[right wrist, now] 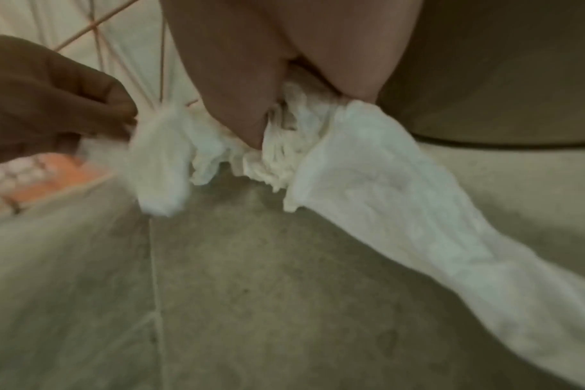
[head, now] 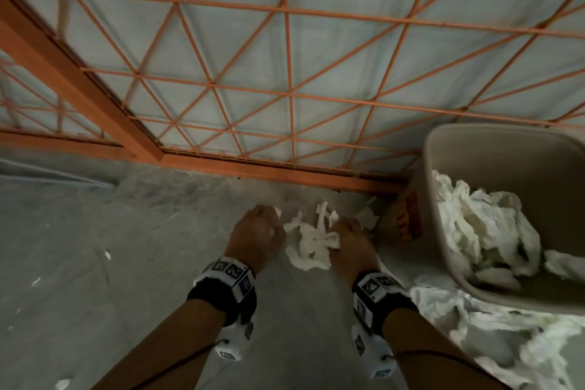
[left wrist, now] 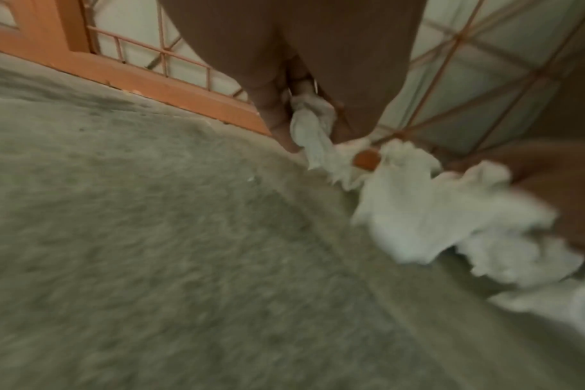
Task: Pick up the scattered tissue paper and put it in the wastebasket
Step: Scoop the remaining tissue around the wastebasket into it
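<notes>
1. In the head view, the left hand (head: 256,231) is seen at lower centre with its fingers curled over a small scrap of white tissue. Just to its right, the right hand (head: 348,236) is closed on a twisted clump of tissue paper (head: 311,239) that hangs between the two hands above the grey floor (head: 126,263). The beige wastebasket (head: 506,155) is placed at the right edge, tilted toward the camera, and is partly filled with crumpled tissue (head: 487,228). More loose tissue (head: 493,326) is spread on the floor at lower right, below the basket. Small white flecks are scattered at lower left. An orange lattice gate (head: 285,79) fills the upper half of the frame.

2. In the left wrist view, which is blurred, a strip of tissue (left wrist: 312,124) is pinched between the curled fingers (left wrist: 271,105) at upper centre. A larger white clump (left wrist: 434,211) is seen to the right of centre, and the orange frame runs across the upper left.

3. In the right wrist view, bunched tissue (right wrist: 294,147) is gripped between thumb and fingers at upper centre, with a long sheet (right wrist: 418,224) trailing toward lower right. The other hand (right wrist: 50,92) is shown at the left edge, its fingertips closed on the near end of the tissue. The basket wall (right wrist: 501,79) occupies the upper right.
</notes>
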The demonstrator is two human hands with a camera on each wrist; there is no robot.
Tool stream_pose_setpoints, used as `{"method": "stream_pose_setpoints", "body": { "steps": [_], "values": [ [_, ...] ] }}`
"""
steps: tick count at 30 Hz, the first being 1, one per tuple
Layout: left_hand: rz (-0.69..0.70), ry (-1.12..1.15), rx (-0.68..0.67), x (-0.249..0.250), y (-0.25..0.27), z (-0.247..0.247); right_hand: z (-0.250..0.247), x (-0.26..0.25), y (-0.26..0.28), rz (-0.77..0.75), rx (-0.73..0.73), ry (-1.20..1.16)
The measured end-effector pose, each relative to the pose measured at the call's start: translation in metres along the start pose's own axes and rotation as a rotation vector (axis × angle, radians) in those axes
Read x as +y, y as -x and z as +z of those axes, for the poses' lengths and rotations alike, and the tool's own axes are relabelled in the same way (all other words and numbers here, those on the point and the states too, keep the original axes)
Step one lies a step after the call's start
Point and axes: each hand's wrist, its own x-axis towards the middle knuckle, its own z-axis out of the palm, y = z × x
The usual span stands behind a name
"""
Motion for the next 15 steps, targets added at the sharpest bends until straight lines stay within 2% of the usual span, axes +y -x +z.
{"method": "stream_pose_setpoints", "body": {
  "steps": [2, 3, 5, 8, 10, 13, 15],
  "values": [
    [0.078, 0.109, 0.043, 0.014, 0.002, -0.006, -0.003, -0.001, 0.008, 0.015, 0.03, -0.139],
    [0.114, 0.14, 0.018, 0.021, 0.004, -0.007, -0.003, -0.001, 0.012, 0.013, 0.04, -0.198],
    [0.174, 0.124, -0.078, 0.036, 0.012, 0.001, -0.009, -0.002, 0.017, 0.026, 0.054, -0.334],
    [0.258, -0.079, -0.297, 0.043, 0.035, 0.03, -0.013, 0.003, 0.023, 0.16, 0.016, -0.557],
    [0.22, -0.179, -0.411, 0.036, 0.044, 0.045, -0.01, 0.007, 0.027, 0.198, -0.021, -0.574],
    [0.141, -0.16, -0.39, 0.023, 0.048, 0.041, -0.008, 0.006, 0.038, 0.232, -0.048, -0.476],
    [0.138, -0.038, -0.259, 0.018, 0.044, 0.032, -0.007, 0.005, 0.042, 0.288, -0.044, -0.433]
  ]
}}
